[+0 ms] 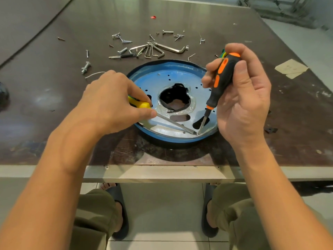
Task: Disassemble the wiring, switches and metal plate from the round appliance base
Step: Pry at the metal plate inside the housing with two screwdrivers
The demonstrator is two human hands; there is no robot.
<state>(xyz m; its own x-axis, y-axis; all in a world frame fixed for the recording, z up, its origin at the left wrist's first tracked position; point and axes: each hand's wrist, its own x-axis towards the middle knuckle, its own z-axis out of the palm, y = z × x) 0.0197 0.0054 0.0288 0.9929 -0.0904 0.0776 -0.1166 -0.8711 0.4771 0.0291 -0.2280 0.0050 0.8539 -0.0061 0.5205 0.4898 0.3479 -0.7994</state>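
Near the front edge of the worktop [54, 114], round appliance base [173, 139] with metal plate [167, 80], between both grips. Clenched in left grip [111, 98], yellow screwdriver [142, 105]; in right grip [246, 98], orange-black screwdriver [221, 78], tips meeting at plate's near-right rim.

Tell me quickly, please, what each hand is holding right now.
Left hand: grips the yellow-handled screwdriver, shaft laid across the round base.
Right hand: grips the black-and-orange screwdriver, tip down at the base's near rim.
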